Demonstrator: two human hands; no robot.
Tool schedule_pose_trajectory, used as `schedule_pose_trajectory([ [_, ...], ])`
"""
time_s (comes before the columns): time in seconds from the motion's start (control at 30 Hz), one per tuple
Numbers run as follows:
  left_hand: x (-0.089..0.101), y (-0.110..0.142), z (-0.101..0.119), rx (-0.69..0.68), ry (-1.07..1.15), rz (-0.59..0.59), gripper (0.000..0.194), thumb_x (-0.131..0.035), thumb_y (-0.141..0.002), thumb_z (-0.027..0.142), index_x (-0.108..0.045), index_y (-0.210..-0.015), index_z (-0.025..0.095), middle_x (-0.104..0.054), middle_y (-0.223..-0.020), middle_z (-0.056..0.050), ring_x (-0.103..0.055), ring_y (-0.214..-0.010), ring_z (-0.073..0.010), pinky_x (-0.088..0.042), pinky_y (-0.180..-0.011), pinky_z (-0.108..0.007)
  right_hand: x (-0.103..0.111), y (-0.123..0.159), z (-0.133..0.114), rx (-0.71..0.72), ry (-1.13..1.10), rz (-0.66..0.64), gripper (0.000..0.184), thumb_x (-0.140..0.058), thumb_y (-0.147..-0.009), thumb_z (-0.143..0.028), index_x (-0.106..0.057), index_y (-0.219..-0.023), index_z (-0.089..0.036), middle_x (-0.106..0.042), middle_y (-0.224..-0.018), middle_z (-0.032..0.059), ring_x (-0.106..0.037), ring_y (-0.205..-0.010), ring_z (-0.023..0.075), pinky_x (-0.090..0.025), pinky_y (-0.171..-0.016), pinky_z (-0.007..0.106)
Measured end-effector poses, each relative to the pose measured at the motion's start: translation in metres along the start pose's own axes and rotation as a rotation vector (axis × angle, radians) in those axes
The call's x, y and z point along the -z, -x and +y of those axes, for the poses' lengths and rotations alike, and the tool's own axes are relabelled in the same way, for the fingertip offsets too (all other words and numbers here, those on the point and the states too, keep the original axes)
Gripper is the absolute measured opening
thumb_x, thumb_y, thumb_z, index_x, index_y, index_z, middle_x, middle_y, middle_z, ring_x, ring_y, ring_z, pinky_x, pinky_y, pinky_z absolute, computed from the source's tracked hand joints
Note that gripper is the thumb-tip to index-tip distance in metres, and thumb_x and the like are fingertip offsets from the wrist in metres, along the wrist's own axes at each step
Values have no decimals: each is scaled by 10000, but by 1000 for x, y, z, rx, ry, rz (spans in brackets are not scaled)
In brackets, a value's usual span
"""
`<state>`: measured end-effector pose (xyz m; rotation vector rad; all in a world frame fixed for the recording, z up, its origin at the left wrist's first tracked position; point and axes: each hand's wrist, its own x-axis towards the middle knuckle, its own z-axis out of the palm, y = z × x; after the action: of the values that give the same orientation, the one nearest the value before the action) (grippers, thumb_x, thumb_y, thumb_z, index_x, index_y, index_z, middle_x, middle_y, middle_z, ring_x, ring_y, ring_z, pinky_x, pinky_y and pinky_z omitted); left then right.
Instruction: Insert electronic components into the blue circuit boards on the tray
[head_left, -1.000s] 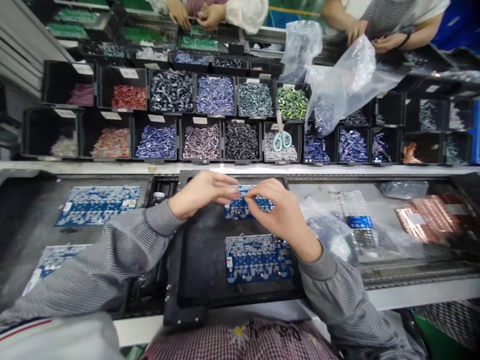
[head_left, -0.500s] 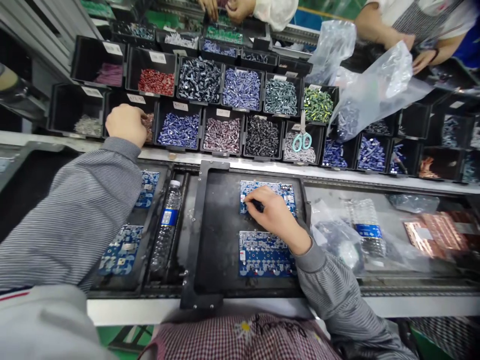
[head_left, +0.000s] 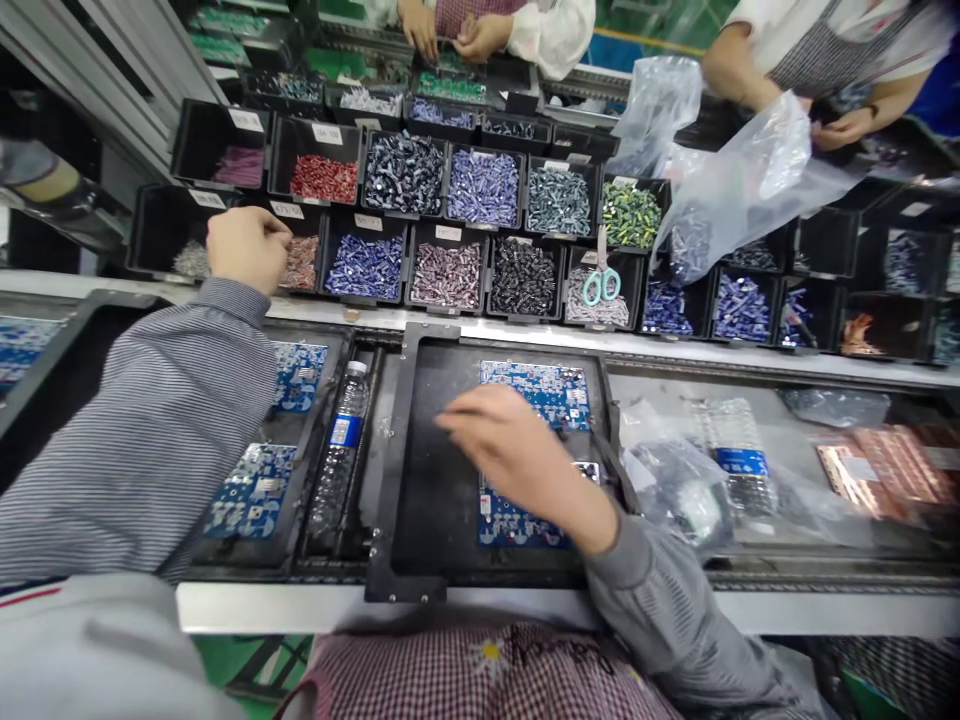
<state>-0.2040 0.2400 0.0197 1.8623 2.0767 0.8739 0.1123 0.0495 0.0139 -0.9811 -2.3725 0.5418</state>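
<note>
Left hand (head_left: 247, 250) is dipping into a bin of red-and-white parts (head_left: 302, 263) in the lower row of black bins, with its fingers (head_left: 282, 230) curled and their tips down at the bin, so the step in hand looks like picking parts by hand; whether a part is already pinched can't be told from this angle. Right hand (head_left: 517, 455) is hovering over a black tray (head_left: 390, 470), fingers stretched out and close together, but it is blurred, so it is unclear if it is holding anything. Judging from this layout, the moment seems to call for carrying a picked part across to a board. Upper blue circuit board (head_left: 534, 390) is lying on the tray, its lower edge partly covered by the right hand, and lower blue circuit board (head_left: 517, 525) is lying just below it, mostly hidden under the hand and wrist. Both boards are looking densely populated, though the details are too small to read. Two more blue boards (head_left: 298, 375) are lying left of a water bottle (head_left: 341, 450), scissors (head_left: 602, 285) are resting in a bin, and a co-worker's hands (head_left: 480, 35) are working across the bench.
</note>
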Motion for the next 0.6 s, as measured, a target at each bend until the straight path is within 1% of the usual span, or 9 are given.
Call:
schedule_pose_trajectory([
  [0.07, 4, 17, 21, 50, 53, 3, 368, -588, -819, 307, -635, -975, -23, -676, -934, -75, -532, -816, -138, -395, -885, -306, -16, -5, -29, 183, 54, -184, 283, -439, -942, -342, -568, -1172, -238, -593, -1218, 37, -386, -1253, 222, -328, -976, 452],
  [0.1, 8, 30, 32, 77, 110, -10, 348, -590, -811, 285, -636, -969, -22, -679, -884, -74, -544, -755, -126, -431, -822, -288, -24, -6, -40, 260, 43, -225, 283, -426, -945, -380, -597, -1101, -218, -621, -1164, 35, -379, -1258, 218, -296, -997, 453],
  [0.17, 21, 66, 51, 97, 234, -85, 288, -583, -800, 242, -642, -943, -1, -675, -815, -71, -562, -690, -125, -463, -741, -267, -35, -1, -51, 278, 40, -273, 304, -407, -950, -408, -628, -937, -201, -665, -1027, 29, -416, -1221, 215, -256, -1004, 460],
  [0.23, 41, 114, 60, 64, 252, -152, 243, -592, -793, 275, -661, -867, 54, -675, -783, -58, -584, -725, -151, -466, -773, -278, -32, 13, -50, 219, 32, -261, 322, -413, -948, -408, -621, -822, -197, -676, -921, 24, -466, -1168, 208, -252, -981, 447],
  [0.33, 71, 199, 55, 149, 124, -240, 267, -600, -792, 391, -677, -835, 139, -699, -919, -56, -605, -925, -230, -418, -919, -341, -6, 49, -33, 87, -18, -219, 257, -460, -938, -362, -625, -801, -219, -681, -889, 0, -501, -1144, 187, -259, -945, 403],
  [0.4, 81, 252, 46, 274, 143, -243, 293, -624, -763, 458, -679, -794, 172, -691, -1042, -65, -556, -1101, -280, -352, -1012, -372, 18, 79, -17, -18, -27, -188, 195, -473, -937, -291, -633, -838, -241, -687, -871, -13, -516, -1142, 193, -266, -919, 393],
  [0.43, 82, 275, 42, 339, 182, -274, 315, -632, -745, 491, -680, -765, 180, -693, -1046, -71, -530, -1150, -298, -345, -1024, -376, 28, 94, -8, -66, -8, -172, 172, -478, -933, -271, -633, -867, -242, -693, -877, -6, -527, -1133, 206, -272, -907, 398],
  [0.5, 78, 308, 37, 446, 267, -320, 347, -648, -710, 530, -689, -772, 192, -699, -1034, -84, -521, -1173, -314, -364, -1018, -375, 47, 124, 10, -155, 62, -133, 160, -481, -926, -264, -637, -895, -246, -699, -906, 10, -554, -1098, 225, -293, -889, 407],
  [0.6, 67, 326, 38, 516, 268, -331, 379, -664, -666, 543, -699, -836, 205, -683, -1087, -83, -541, -1152, -323, -387, -1007, -375, 67, 164, 35, -265, 178, -36, 184, -493, -912, -326, -648, -859, -243, -697, -892, 27, -587, -1037, 239, -328, -873, 416],
])
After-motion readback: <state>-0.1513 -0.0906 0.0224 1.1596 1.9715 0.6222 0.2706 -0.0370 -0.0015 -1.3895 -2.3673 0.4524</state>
